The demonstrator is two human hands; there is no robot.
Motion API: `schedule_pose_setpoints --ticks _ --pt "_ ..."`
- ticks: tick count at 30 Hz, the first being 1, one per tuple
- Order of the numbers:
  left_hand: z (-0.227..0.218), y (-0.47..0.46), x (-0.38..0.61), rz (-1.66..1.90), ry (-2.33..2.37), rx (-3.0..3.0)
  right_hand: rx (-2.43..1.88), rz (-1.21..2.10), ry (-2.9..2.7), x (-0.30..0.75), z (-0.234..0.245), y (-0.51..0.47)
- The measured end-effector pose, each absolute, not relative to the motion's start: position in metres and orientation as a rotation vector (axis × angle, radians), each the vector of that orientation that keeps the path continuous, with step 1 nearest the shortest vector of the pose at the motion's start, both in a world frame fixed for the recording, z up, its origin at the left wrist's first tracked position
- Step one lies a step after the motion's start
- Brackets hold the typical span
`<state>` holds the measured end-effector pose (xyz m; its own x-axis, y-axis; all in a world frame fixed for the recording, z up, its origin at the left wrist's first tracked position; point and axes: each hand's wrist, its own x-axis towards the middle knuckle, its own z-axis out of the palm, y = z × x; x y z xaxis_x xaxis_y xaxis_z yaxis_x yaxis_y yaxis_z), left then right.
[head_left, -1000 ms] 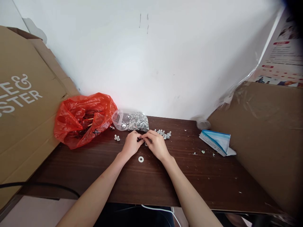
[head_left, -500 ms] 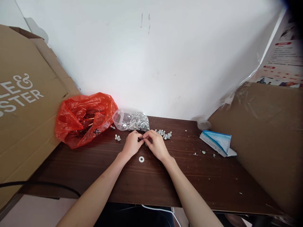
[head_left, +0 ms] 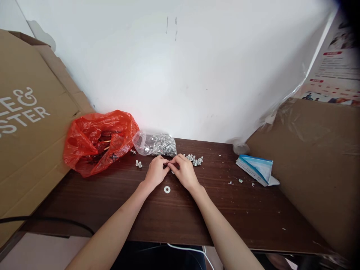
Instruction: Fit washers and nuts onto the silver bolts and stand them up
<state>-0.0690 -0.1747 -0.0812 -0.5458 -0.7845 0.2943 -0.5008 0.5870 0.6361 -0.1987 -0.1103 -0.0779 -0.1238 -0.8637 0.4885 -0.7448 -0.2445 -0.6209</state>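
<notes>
My left hand (head_left: 156, 170) and my right hand (head_left: 184, 170) meet fingertip to fingertip over the dark wooden table (head_left: 180, 217). Both are pinched closed; whatever lies between the fingers is too small and hidden to name. A white flat washer (head_left: 167, 189) lies on the table just in front of the hands. Behind my right hand sits a group of several metal screws (head_left: 195, 159). Two more screws (head_left: 138, 164) stand to the left of my left hand. A clear plastic bag (head_left: 157, 144) full of small metal parts lies behind the hands.
A red plastic bag (head_left: 101, 142) with dark scraps stands at the left, against a cardboard box (head_left: 30, 123). At the right are a blue-and-white packet (head_left: 255, 168), a clear round container (head_left: 240, 147) and white scraps (head_left: 240, 181). A black cable (head_left: 56, 220) crosses the left front.
The hands stay pinched together in nearly the same spot. The whole view has shifted slightly, and the things on the table lie as before.
</notes>
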Motion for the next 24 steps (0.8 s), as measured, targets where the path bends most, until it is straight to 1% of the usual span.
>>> schedule_pose_setpoints --ticks 12,20,24 --pt "-0.0828 -0.176 -0.0697 -0.65 -2.264 1.02 -2.137 -1.202 1.841 -0.1972 -0.0728 -0.1057" --pt "-0.0823 -0.176 -0.0693 -0.649 -2.265 1.034 -2.146 -1.262 1.748 -0.1991 -0.0724 -0.1066" --pt "-0.0815 -0.1752 -0.069 -0.657 -2.262 1.034 -2.079 -1.263 1.827 -0.1991 -0.0735 -0.1082"
